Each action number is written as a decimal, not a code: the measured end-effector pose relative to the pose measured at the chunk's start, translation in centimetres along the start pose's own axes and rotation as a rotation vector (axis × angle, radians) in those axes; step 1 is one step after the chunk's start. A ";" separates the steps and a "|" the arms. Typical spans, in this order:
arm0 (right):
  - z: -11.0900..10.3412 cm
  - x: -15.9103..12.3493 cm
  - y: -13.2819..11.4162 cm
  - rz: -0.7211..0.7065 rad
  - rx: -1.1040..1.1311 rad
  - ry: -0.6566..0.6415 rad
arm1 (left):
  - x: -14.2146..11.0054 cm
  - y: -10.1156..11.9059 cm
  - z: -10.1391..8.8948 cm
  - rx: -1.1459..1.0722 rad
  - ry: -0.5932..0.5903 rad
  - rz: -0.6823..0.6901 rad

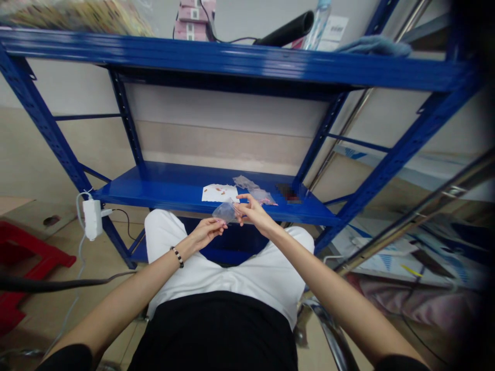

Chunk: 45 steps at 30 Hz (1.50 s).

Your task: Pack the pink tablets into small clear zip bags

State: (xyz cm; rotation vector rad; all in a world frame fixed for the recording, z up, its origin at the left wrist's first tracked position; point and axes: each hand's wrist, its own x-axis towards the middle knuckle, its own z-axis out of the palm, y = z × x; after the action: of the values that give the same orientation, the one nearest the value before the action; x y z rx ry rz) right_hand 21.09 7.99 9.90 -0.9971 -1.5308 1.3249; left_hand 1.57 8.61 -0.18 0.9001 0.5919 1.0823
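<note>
Grip of the left hand (209, 232) is clamping the clear bag (223, 211) nearside of the white paper (211, 194), the right hand (252, 211) touching the bag's other end, closure unclear, light tension probably aiding control.

Left of the paper (216, 192), loads of room can be found on the lower shelf (162, 180), easily reached into. Dead ahead, the way's kinda blocked by the left hand (208, 231), right hand (252, 210) and bag (223, 210) held between them; to the right, by other bags (260, 195) and a dark item (288, 192). Overhead, everything's capped by the upper shelf (232, 60).
</note>
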 end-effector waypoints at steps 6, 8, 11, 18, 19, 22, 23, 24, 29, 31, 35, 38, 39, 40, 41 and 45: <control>0.2 -3.1 0.6 0.033 0.124 0.165 | 3.7 4.5 -0.7 0.049 0.100 0.165; 0.7 -4.8 0.7 0.060 0.129 0.143 | 5.5 6.5 -1.4 0.086 0.142 0.212; 1.8 -7.3 1.6 0.086 0.127 0.090 | 7.8 9.1 -2.8 0.167 0.179 0.245; 2.7 -10.0 5.8 0.158 0.113 -0.059 | 10.5 13.2 -6.0 0.449 0.148 0.132; 2.8 -10.0 5.9 0.157 0.109 -0.076 | 10.6 13.5 -6.3 0.482 0.145 0.116; 2.8 -9.9 5.8 0.138 0.108 -0.101 | 11.0 14.1 -6.9 0.564 0.132 0.073; 2.8 -9.9 5.7 0.132 0.106 -0.104 | 11.1 14.2 -7.0 0.586 0.126 0.060; 2.8 -9.9 5.6 0.131 0.102 -0.105 | 11.2 14.3 -7.1 0.606 0.119 0.046; 2.5 -10.0 5.6 0.117 0.111 -0.112 | 11.7 15.0 -7.5 0.673 0.101 -0.013; 2.5 -10.1 5.6 0.110 0.116 -0.112 | 11.8 15.4 -7.8 0.691 0.096 -0.037; 2.7 -10.3 5.1 0.123 0.106 -0.110 | 11.6 15.9 -8.2 0.740 0.096 -0.082; 2.9 -10.6 5.0 0.125 0.101 -0.124 | 11.3 16.2 -8.4 0.790 0.097 -0.108; 2.9 -10.6 5.0 0.123 0.098 -0.132 | 11.2 16.4 -8.5 0.811 0.096 -0.118; 2.9 -10.7 5.0 0.119 0.095 -0.140 | 11.2 16.6 -8.5 0.834 0.092 -0.128; 2.9 -10.8 5.0 0.114 0.091 -0.146 | 11.3 16.9 -8.5 0.861 0.088 -0.140; 2.8 -10.8 5.2 0.118 0.080 -0.149 | 12.2 18.3 -8.2 0.999 0.063 -0.196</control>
State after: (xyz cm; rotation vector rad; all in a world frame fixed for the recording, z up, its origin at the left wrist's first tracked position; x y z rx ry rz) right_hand 22.00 -2.50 3.46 -0.9691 -1.5353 1.5611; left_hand -9.27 26.01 11.29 1.6179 1.2929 0.5974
